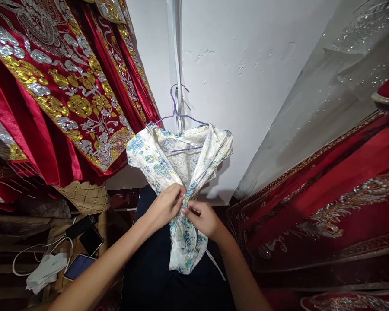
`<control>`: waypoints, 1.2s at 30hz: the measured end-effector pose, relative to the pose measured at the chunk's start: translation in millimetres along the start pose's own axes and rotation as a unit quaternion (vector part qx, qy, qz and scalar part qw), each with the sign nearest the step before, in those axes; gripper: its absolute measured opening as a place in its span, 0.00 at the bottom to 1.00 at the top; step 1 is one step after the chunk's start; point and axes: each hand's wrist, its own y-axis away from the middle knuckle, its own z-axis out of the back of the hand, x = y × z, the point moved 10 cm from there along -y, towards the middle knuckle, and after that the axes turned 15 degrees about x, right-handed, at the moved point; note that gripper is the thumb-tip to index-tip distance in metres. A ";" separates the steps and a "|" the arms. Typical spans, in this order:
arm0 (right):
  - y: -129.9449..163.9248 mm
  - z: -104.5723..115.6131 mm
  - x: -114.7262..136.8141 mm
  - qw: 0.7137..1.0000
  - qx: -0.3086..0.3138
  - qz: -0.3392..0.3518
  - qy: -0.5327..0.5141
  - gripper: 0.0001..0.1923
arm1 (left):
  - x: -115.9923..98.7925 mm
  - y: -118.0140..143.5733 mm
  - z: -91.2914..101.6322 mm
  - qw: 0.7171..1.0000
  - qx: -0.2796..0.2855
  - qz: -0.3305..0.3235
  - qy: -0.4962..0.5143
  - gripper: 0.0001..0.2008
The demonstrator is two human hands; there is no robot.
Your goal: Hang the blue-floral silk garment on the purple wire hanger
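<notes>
A short white dress printed with blue and green flowers (181, 172) hung on a thin purple wire hanger (178, 113), whose hook caught on a white strip running down the white painted wall (246, 65). Both bare hands met at the middle of the dress, just below its open neckline. The left hand (164, 206) came in from the lower left, its fingers (178, 192) bunched together and pinching the cloth where the two front edges came together. The right hand (203, 217) sat just beside it, touching the same gathered spot, with its fingertips (185, 211) closed on a small fold of the fabric (whether a button or fastener lay between them could not be made out). Below the hands the floral skirt hung loose in front of a dark navy garment (149, 268).

To the left, red satin robes with heavy gold and silver embroidery (61, 86) hung close against the dress's shoulder. To the right, more red embroidered cloth (327, 203) lay under a sheer, glittering cover (311, 108). In the lower left corner, on a wooden surface (56, 235), lay two dark phones (90, 239) near each other, a third phone with a lit screen (78, 266), a white cable (32, 250) and a crumpled white cloth (45, 272).
</notes>
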 end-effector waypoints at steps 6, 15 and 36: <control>-1.5 -5.5 7.0 1.000 0.025 0.002 0.004 0.16 | 4.6 2.6 -8.2 0.999 0.007 0.013 -0.030 0.08; 0.0 5.2 5.4 0.997 -0.061 0.016 -0.035 0.21 | 1.7 -18.3 -5.3 0.987 0.007 -0.041 -0.156 0.13; 9.8 -11.6 28.2 1.000 -0.011 0.005 -0.008 0.22 | -9.9 -66.7 129.2 0.904 -0.083 -0.181 -0.379 0.08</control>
